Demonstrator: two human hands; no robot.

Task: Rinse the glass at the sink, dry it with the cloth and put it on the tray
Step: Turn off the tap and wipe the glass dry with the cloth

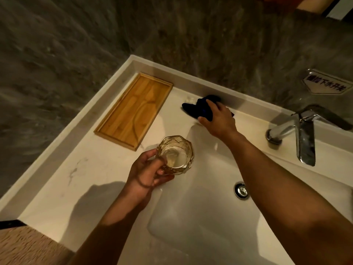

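My left hand holds a faceted amber glass upright by its side, at the left edge of the white sink basin. My right hand reaches to the back of the counter and grips a dark blue cloth, which lies crumpled against the back ledge. A shallow wooden tray sits empty on the counter at the back left, beyond the glass and left of the cloth.
A chrome faucet stands at the right of the basin, and the drain lies below it. A white counter surrounds the sink, with a raised rim. Grey stone wall behind carries a small label.
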